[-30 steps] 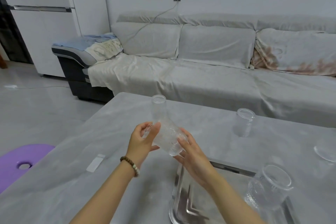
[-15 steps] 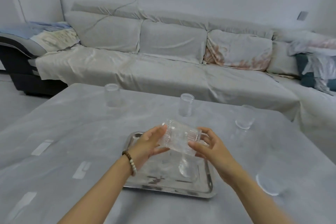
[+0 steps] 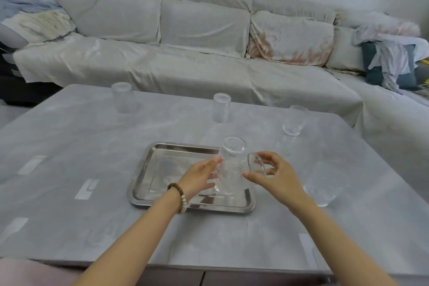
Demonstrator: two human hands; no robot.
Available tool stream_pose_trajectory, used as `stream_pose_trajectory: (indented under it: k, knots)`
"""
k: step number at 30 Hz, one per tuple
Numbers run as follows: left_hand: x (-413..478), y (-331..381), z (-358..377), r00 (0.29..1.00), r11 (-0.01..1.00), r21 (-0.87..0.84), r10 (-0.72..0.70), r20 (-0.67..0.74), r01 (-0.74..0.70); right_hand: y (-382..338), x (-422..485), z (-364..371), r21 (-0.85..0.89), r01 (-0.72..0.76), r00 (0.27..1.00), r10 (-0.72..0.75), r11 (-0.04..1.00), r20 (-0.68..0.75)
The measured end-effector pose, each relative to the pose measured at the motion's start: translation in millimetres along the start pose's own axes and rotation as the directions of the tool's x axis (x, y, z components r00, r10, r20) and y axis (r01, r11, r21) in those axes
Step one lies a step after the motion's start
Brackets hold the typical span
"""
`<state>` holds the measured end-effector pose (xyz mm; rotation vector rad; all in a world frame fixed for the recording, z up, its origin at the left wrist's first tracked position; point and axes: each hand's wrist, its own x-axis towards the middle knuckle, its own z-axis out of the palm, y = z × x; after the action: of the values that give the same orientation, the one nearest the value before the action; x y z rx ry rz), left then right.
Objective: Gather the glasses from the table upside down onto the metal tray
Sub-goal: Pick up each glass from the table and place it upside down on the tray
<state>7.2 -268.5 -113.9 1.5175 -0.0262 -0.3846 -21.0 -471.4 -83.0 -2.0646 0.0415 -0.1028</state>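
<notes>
- Metal tray [image 3: 148, 183] is lying on the grey table [image 3: 69, 151], nearest the person.
- Two ribbed glasses are being held over the tray's right half: one glass [image 3: 228, 165] inverted, a second glass [image 3: 254, 166] tilted on its side.
- Left hand [image 3: 198, 177] is pressing open fingers against the inverted glass; right hand [image 3: 277, 176] is pinching the tilted glass.
- Four glasses are standing beyond and right of the tray.
- Step judged: setting down; next, finishing the tilted glass's turn.

Soft, even daylight is filling the room; shadows are lying faint on the worktop [image 3: 69, 146]. The metal tray [image 3: 144, 195] is glinting. Wide-angle distortion is bending edges; corners are blurring slightly.
</notes>
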Motion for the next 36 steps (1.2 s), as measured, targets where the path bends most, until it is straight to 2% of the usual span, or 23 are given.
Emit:
stream_pose_trajectory:
  k: [6,13,17,29,33,36]
  knots:
    - [-2.7,-9.1,1.9,0.999,0.987,0.161,-0.025,0.039,0.019,0.8,3.2,8.0,-0.198,0.08,0.997,-0.076,0.977,0.03]
    - [-1.9,-16.8,8.3,0.997,0.996,0.052,-0.068,0.036,0.066,0.1,8.0,26.7,-0.282,0.106,0.994,-0.099,0.954,0.036]
    - [-1.8,-19.6,7.6,0.995,0.996,-0.018,-0.085,0.05,0.086,0.7,9.6,37.1,-0.245,0.103,0.995,-0.097,0.964,0.038]
    - [1.7,-17.4,4.8,0.995,0.995,-0.042,-0.094,0.016,0.095,4.6,5.3,32.0,-0.139,0.119,0.991,-0.11,0.983,0.069]
    - [2.9,-10.9,-18.2,0.998,0.998,0.047,-0.036,-0.055,0.039,-11.8,9.3,23.7,-0.065,0.128,0.992,-0.127,0.99,0.023]
    - [7.3,1.2,-56.3,0.992,0.999,0.052,0.012,-0.128,-0.005,-39.9,28.3,27.5,-0.018,0.172,0.984,-0.172,0.985,-0.038]
